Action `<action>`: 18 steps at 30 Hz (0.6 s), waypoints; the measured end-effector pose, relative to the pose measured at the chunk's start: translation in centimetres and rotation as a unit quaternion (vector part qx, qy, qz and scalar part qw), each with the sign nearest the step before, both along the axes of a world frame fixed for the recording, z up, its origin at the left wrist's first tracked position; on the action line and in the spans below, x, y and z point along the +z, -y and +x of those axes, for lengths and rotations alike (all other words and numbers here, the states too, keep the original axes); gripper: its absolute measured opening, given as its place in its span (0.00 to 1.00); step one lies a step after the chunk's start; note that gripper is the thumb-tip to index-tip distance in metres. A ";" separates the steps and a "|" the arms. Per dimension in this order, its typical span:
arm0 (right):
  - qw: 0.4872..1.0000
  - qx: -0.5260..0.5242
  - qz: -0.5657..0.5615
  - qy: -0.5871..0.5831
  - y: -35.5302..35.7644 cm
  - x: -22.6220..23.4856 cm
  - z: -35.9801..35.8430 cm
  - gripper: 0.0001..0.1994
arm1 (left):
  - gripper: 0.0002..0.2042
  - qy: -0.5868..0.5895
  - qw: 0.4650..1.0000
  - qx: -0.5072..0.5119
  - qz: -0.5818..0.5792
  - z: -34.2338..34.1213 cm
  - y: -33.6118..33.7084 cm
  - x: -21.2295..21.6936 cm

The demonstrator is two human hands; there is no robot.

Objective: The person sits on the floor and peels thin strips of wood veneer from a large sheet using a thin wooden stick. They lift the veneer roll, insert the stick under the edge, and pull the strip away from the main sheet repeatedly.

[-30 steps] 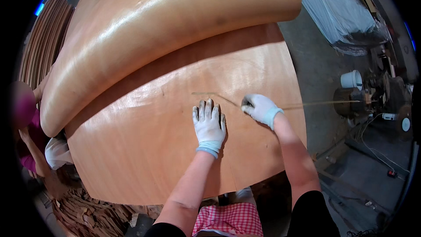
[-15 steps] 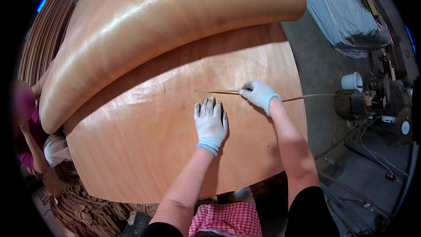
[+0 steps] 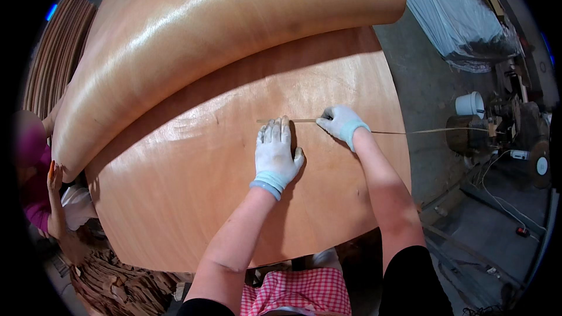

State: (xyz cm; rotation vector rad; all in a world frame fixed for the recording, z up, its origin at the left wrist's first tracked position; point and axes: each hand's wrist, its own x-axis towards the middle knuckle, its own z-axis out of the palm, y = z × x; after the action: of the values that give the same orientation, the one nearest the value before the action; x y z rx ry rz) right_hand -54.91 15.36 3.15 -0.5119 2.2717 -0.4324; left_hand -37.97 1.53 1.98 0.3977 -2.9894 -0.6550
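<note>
A large sheet of reddish wood veneer (image 3: 193, 199) lies flat in front of me, its far part curled up into a big roll (image 3: 222, 29). My left hand (image 3: 275, 152), in a white glove, presses flat on the sheet with fingers spread, fingertips at a thin strip of tape (image 3: 293, 120). My right hand (image 3: 341, 124), also gloved, pinches the same strip just right of the left hand. The strip runs on to the right past the sheet's edge as a taut line (image 3: 433, 131) toward a dispenser (image 3: 468, 134).
Another person in a pink sleeve (image 3: 35, 199) stands at the sheet's left edge with a hand (image 3: 55, 178) on the roll. A white bucket (image 3: 470, 104), machinery and cables sit on the floor at right. Plastic-wrapped stacks (image 3: 456, 17) lie at top right. Veneer scraps (image 3: 117, 289) pile at lower left.
My right hand has slid the tape up and left along the sheet. My left hand has shifted slightly up beside it, still pressing flat.
</note>
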 end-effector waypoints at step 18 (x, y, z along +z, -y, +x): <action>0.991 0.043 -0.096 0.079 -5.3 5.2 11.6 0.12 | 0.22 -0.126 0.990 0.042 0.053 2.6 1.3 -0.9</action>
State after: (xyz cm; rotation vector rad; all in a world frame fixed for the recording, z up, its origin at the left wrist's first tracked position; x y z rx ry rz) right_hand -43.30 20.66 8.35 -0.6471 2.0580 -0.6282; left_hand -35.37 0.20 1.06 0.4094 -2.6941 -0.7944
